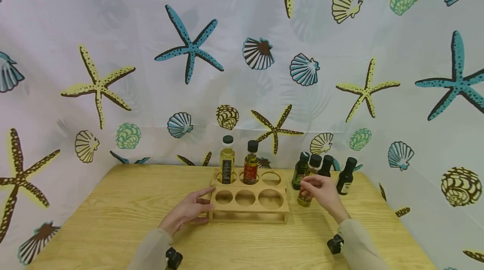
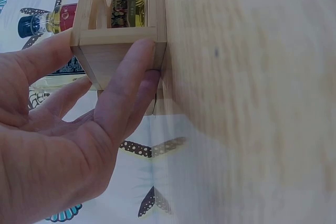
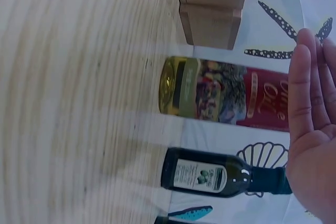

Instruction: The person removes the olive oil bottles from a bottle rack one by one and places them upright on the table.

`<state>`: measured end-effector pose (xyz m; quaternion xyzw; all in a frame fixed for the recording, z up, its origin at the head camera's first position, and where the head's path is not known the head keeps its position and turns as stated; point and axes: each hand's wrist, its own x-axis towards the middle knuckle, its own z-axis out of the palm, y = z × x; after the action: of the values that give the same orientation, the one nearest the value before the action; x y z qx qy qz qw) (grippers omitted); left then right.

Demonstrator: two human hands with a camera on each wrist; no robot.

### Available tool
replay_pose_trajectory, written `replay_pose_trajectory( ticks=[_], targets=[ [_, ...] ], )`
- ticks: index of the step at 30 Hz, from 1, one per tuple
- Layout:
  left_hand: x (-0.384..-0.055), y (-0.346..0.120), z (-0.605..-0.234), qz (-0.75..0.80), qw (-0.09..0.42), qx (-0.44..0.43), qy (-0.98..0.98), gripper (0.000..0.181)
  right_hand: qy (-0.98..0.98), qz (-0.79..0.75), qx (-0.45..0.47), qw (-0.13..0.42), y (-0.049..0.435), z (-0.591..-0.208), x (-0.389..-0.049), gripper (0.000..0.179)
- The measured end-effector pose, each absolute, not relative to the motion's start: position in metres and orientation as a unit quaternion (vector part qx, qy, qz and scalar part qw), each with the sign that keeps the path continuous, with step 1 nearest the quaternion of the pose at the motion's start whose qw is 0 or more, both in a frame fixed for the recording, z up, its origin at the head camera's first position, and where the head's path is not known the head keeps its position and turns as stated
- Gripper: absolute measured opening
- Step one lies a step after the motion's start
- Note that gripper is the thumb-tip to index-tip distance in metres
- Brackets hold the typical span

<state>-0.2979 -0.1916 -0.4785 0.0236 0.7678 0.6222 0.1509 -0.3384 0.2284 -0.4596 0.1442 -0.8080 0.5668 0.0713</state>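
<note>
1. A person's left hand rests at the end of a stepped wooden bottle rack, fingers extended against the wood rather than curled round it.
2. Opposite, the right hand meets an upright, red-labelled olive oil bottle just right of the rack, its base on or close to the tabletop. The visible fingers look straight; with the thumb hidden, whether they grip cannot be told.
3. Dark glass bottles crowd nearby; a sideways sweep could topple one.
4. An uneven left-hand push could skid the rack, jolting its pale oil bottle.
5. A loose, high hold could let smooth glass slip or swing.
</note>
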Motion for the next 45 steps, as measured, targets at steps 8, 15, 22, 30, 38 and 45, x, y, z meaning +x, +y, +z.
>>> replay_pose_trajectory(
  ticks=[8,15,22,30,38,45],
  targets=[
    [-0.301,-0.191,-0.481,0.624,0.145,0.029,0.767,0.065,-0.798,0.580,0.155,0.053,0.209,-0.464,-0.341,0.031],
    [-0.302,-0.192,-0.479,0.624,0.152,0.029,0.766,0.066,-0.804,0.569,0.169,0.029,0.194,-0.470,-0.347,0.030],
    [-0.301,-0.192,-0.478,0.626,0.153,0.022,0.765,0.066,-0.795,0.580,0.177,-0.017,0.180,-0.469,-0.351,0.036],
    [-0.301,-0.192,-0.480,0.623,0.152,0.022,0.767,0.065,-0.801,0.568,0.185,-0.043,0.167,-0.465,-0.356,0.035],
    [-0.299,-0.192,-0.478,0.619,0.152,0.028,0.770,0.066,-0.804,0.559,0.190,-0.066,0.156,-0.458,-0.361,0.035],
    [-0.298,-0.191,-0.478,0.619,0.147,0.026,0.771,0.065,-0.810,0.559,0.166,-0.061,0.142,-0.455,-0.364,0.034]
  ],
)
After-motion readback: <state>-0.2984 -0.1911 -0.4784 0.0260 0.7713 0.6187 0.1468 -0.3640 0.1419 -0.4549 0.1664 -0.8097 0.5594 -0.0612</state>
